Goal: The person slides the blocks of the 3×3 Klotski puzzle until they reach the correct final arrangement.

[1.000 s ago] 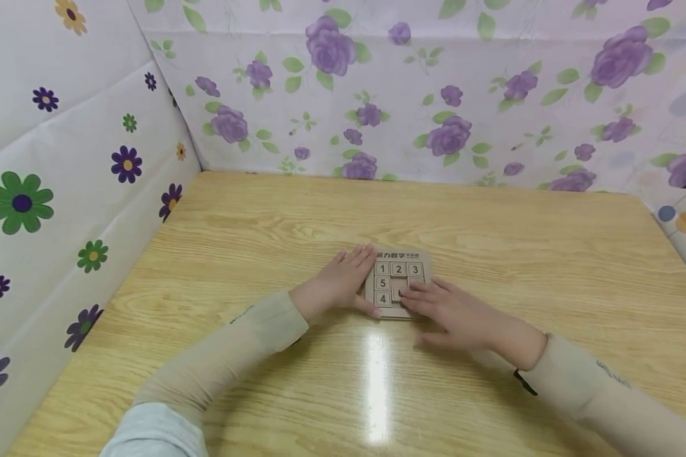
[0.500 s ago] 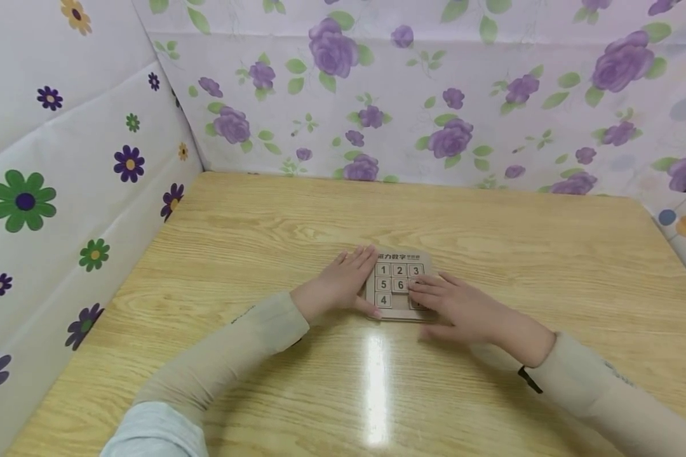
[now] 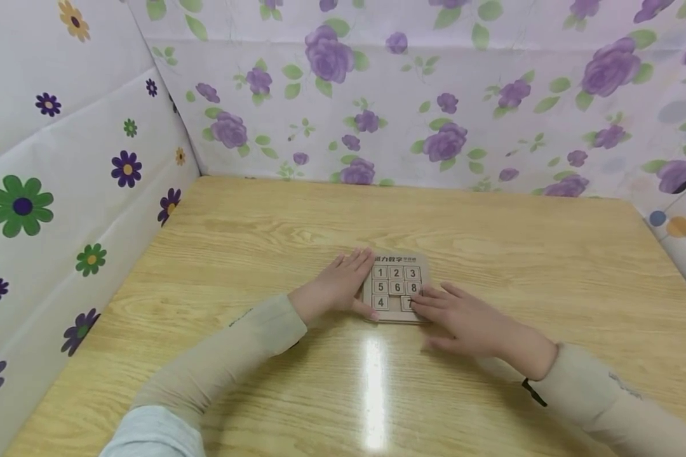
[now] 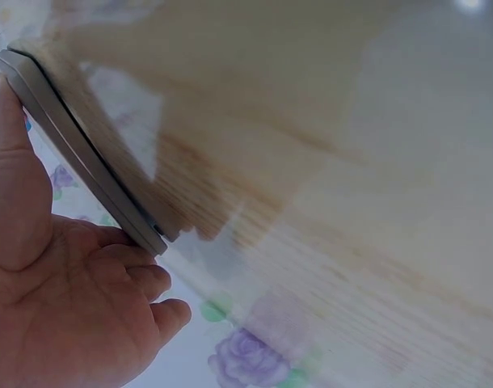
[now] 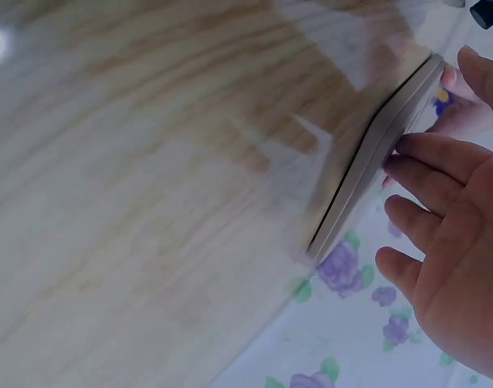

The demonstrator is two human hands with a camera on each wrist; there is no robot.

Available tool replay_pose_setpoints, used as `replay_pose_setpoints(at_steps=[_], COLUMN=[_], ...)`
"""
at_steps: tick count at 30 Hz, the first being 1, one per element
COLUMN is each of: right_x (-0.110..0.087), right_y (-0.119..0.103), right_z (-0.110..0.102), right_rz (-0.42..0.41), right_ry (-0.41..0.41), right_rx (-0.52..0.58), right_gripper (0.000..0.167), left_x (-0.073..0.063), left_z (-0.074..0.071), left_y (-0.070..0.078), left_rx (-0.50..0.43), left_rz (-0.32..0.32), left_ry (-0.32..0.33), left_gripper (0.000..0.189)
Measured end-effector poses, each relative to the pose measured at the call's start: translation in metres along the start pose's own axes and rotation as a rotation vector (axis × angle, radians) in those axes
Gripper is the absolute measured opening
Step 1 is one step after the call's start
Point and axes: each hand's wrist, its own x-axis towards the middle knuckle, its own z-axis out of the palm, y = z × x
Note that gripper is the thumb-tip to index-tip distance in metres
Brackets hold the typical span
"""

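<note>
A square, pale brown sliding number puzzle lies flat on the wooden table. Its tiles read 1, 2, 3 across the top row and 5, 6, 8 across the middle. In the bottom row are the 4 tile, a gap, and the 7 tile, which is partly covered by fingers. My left hand holds the puzzle by its left side, thumb at the near corner and fingers toward the far one. My right hand reaches in from the right with extended fingers, their tips touching the 7 tile.
Wood-grained table surrounds the puzzle, with a glare streak in front. A purple-flowered cloth hangs along the back edge, and another flowered cloth covers the left side.
The 6 tile has moved up from the bottom row into the centre. The 7 has slid slightly left, and the 8 above it is now uncovered. My left hand has stayed in place.
</note>
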Motion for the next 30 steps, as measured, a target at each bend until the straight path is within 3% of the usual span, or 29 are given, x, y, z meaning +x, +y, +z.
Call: replay_pose_setpoints(at_steps=[8,14,21,30], right_x=[0.013,0.013,0.010,0.006], right_y=[-0.011,-0.005,0.010,0.004], right_z=[0.002,0.000,-0.004,0.001], right_rz=[-0.025,-0.002,0.047,0.065], right_ry=[-0.004,-0.005,0.049,0.025], right_rx=[0.011,0.069,0.021,-0.032], right_gripper=[0.067,0.068,0.068,0.069], left_x=[0.001,0.000,0.003,0.000], left_z=[0.003,0.002,0.000,0.000], left_y=[-0.001,-0.001,0.000,0.000], left_rx=[0.007,0.006,0.011,-0.016], left_rz=[0.004,0.007,0.010,0.005], left_ry=[0.004,0.008,0.011,-0.011], left_gripper=[0.121,0.121,0.121,0.121])
